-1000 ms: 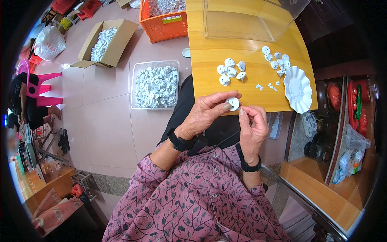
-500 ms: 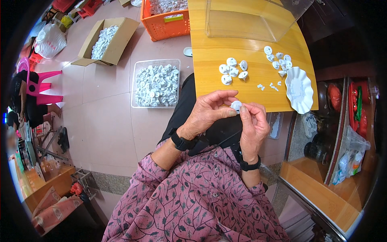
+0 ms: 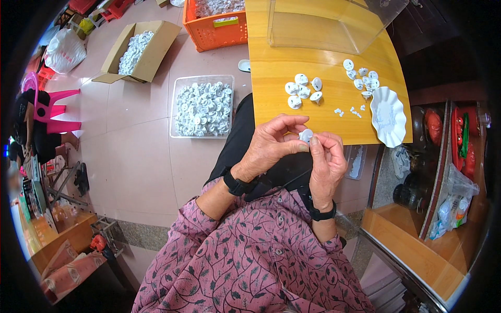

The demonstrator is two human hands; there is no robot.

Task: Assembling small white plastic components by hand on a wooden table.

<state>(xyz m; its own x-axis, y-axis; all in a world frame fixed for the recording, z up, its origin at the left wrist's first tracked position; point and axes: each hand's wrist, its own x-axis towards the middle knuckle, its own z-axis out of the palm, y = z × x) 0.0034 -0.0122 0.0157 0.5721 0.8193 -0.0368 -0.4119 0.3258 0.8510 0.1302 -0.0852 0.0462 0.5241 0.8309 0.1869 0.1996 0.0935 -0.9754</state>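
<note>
Both hands meet over my lap at the table's near edge. Between thumb and fingers, my left hand [image 3: 271, 140] pinches a small round white plastic piece [image 3: 306, 135] with a disc face. My right hand [image 3: 327, 159] closes thumb and forefinger at the piece's right side; whether it also has a tiny part there is hidden. On the table, several like white plastic pieces [image 3: 303, 92] lie in a loose group beyond my hands. A second group [image 3: 367, 79] sits farther right. Several tiny white parts [image 3: 357, 111] are scattered near a white wavy-edged dish [image 3: 388, 117].
A clear bin [image 3: 174, 107] full of white pieces stands on the floor to the left, with an open carton [image 3: 166, 44] and an orange crate [image 3: 220, 35] beyond. An empty-looking clear box [image 3: 313, 34] rests on the far table. Shelves [image 3: 407, 237] flank my right. Another person sits far left.
The white piece has turned slightly between my fingers, its face now tilted differently. Both hands stay in nearly the same place; the view has shifted a little.
</note>
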